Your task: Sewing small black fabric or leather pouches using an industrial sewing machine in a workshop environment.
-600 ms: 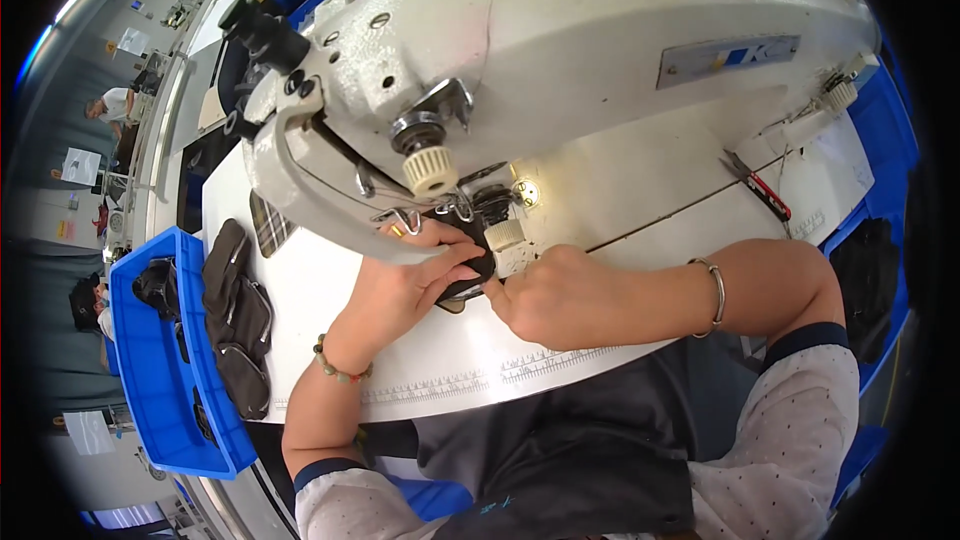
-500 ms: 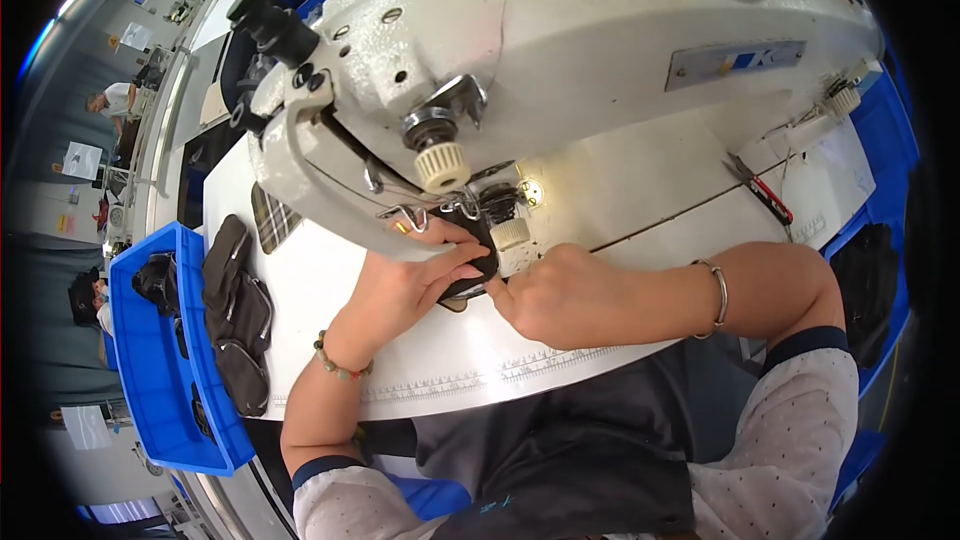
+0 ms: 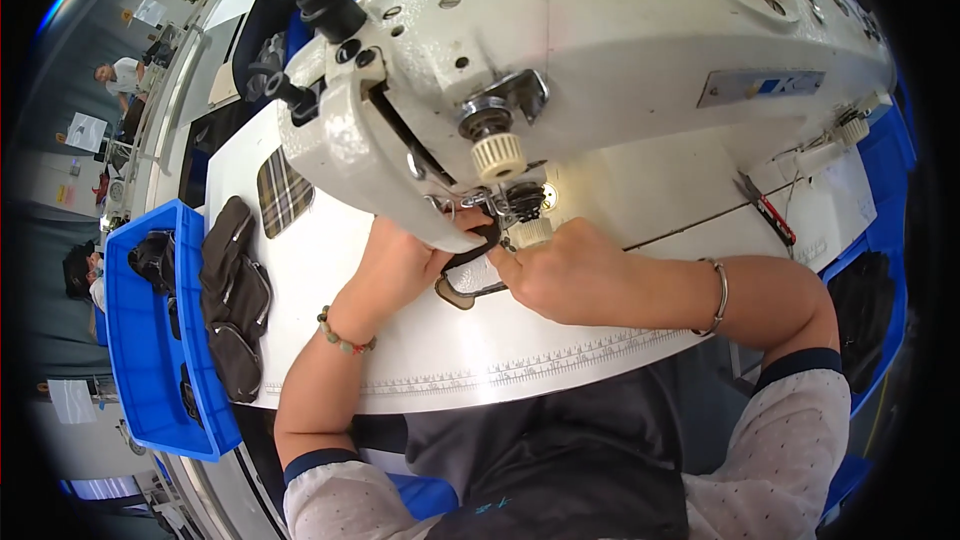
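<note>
A white sewing machine stands over the work table. At its needle area lies a small dark fabric piece with a rounded edge. My left hand reaches under the machine's curved front, fingers bent and pressed on the piece; its fingertips are partly hidden by the machine head. From the right, my right hand is curled, with its forefinger and thumb at the near right edge of the piece. The needle itself is too small to make out.
Dark zippered fabric pieces lie at the table's left edge, beside a blue bin holding dark items. A plaid piece lies behind my left hand. Red-handled snips rest at right. Another person is far left.
The view has shifted, so the machine sits farther right in the picture. The dark piece has moved away from me under the machine, baring more of the tan-edged table slot. Both hands stay on it.
</note>
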Tool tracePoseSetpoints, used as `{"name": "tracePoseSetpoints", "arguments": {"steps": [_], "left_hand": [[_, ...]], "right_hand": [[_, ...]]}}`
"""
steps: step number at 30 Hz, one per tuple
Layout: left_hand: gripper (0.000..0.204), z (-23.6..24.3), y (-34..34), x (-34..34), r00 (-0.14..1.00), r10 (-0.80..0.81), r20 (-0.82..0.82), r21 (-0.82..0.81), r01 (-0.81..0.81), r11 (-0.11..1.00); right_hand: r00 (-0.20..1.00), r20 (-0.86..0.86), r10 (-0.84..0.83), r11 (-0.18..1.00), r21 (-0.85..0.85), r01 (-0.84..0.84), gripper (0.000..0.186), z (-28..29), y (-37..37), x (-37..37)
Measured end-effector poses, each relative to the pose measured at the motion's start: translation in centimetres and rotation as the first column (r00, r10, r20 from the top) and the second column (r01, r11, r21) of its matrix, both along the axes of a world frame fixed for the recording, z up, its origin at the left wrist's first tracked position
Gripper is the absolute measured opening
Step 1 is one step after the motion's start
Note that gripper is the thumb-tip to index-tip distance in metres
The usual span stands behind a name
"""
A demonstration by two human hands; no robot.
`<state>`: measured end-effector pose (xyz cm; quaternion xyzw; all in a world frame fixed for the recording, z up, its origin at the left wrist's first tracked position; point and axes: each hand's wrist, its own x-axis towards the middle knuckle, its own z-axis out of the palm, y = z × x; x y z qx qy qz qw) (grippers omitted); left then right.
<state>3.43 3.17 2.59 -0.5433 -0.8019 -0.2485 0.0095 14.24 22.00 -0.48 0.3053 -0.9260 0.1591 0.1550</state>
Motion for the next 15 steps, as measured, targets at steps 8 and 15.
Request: {"name": "tracePoseSetpoints", "arguments": {"steps": [8, 15], "left_hand": [[0.015, -1.3, -0.1, 0.1, 0.995, 0.064, 0.070, 0.108, -0.071, 0.992], [0.014, -0.5, 0.2, 0.6, 0.995, 0.085, -0.059, 0.026, -0.083, 0.996]], "right_hand": [[0.999, -0.025, 0.027, 0.999, 0.045, -0.026, 0.035, 0.2, 0.2, 0.3], [0.995, -0.085, 0.050, 0.999, 0.022, -0.048, 0.034, 0.0, 0.2, 0.4]]}}
